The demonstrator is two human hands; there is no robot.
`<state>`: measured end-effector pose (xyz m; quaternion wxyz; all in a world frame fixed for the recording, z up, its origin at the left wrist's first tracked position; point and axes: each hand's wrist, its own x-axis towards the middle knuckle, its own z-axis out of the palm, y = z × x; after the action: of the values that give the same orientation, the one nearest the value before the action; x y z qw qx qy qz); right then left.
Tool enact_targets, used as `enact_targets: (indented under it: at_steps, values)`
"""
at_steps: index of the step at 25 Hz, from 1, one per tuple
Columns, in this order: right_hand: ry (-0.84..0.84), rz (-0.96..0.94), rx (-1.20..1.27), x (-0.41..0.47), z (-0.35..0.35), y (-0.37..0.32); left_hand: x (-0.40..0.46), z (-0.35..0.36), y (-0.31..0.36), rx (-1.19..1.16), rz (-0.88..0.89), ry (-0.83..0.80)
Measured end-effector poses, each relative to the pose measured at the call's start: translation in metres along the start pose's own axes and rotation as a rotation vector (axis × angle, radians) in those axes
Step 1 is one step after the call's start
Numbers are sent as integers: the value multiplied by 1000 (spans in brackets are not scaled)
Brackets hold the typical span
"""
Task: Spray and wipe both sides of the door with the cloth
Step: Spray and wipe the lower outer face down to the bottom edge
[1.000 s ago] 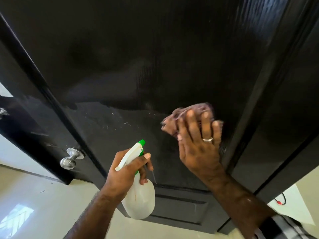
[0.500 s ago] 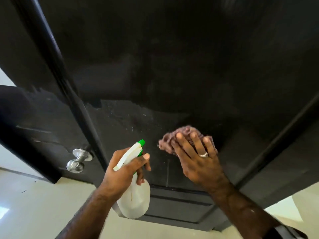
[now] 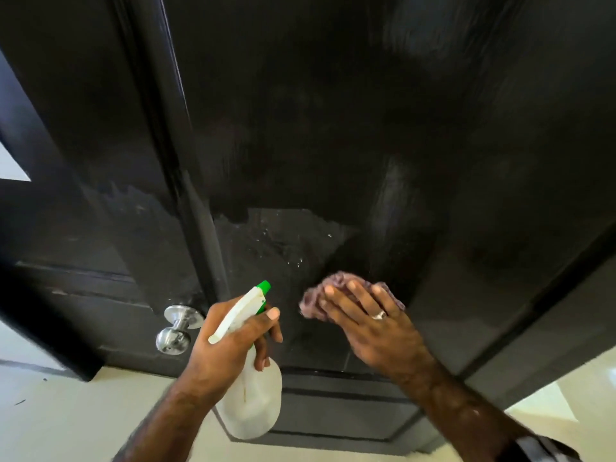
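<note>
The right hand (image 3: 376,331) presses a crumpled mauve cloth (image 3: 336,290) flat against the black door (image 3: 333,128) with straight fingers, at the lower centre of the frame. The left hand (image 3: 230,341) has its grip curled around a white spray bottle (image 3: 253,405) with a green nozzle, just left of the cloth. A silver door knob (image 3: 176,328) is at the lower left.

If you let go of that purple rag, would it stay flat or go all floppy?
Probably floppy: the cloth is bunched in soft folds under the right hand. It looks light and thin, and would likely drop off the door.
</note>
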<state>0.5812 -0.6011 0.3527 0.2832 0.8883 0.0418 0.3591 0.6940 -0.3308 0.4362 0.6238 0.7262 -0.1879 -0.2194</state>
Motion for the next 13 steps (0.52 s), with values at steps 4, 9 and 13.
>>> enact_targets:
  at_steps: [4,9,13]
  values:
    - [92,161,-75,-6,-28,61,-4,-16,-2,-31,1,23]
    - [247,327,28,96,-26,6,-9,-9,-1,-26,-43,116]
    - [44,-89,-31,31,-18,15,-20,-2,13,-4,-30,125]
